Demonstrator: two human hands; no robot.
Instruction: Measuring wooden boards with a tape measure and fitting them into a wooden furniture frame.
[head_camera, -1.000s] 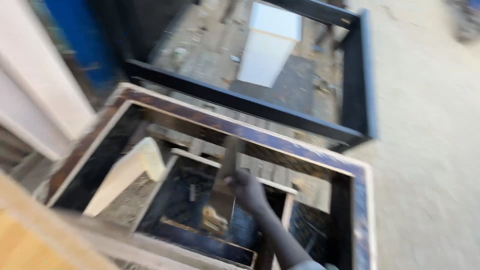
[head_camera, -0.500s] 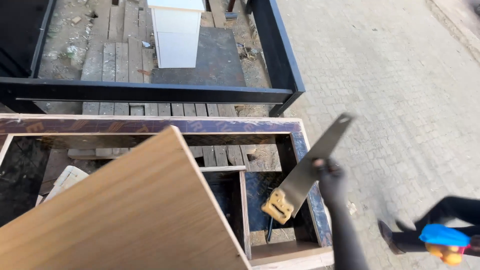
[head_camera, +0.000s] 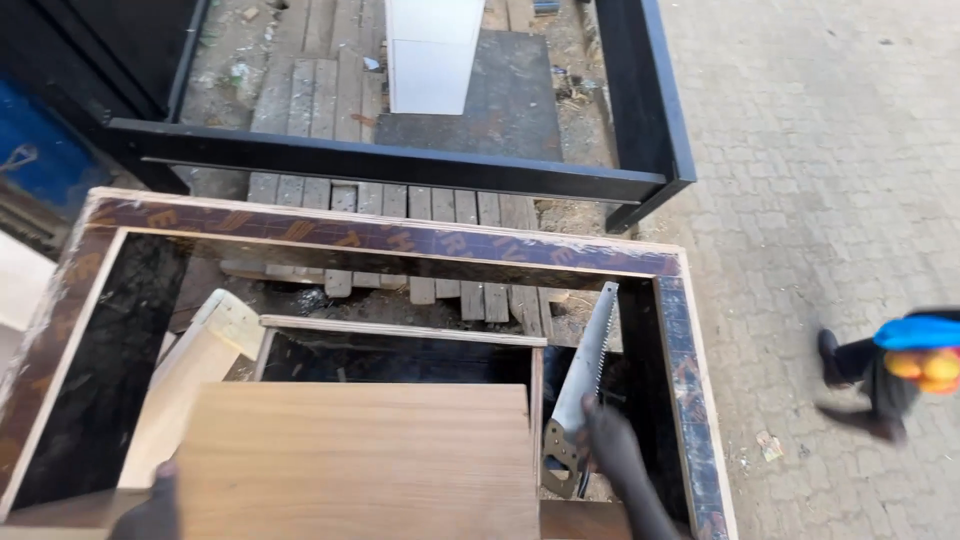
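We see a handsaw (head_camera: 583, 385) and an oak-coloured board (head_camera: 360, 460).
The saw stands blade-up inside the frame; the board lies flat just beside it.

No packages, signs or screens in view. Only marking: faded orange-brown printed lettering on the dark film face of the plywood frame (head_camera: 400, 238), running along its far top edge and down the left edge; also faint on the right edge. Partly worn, pale raw wood shows at the rim. Nothing else carries a label.
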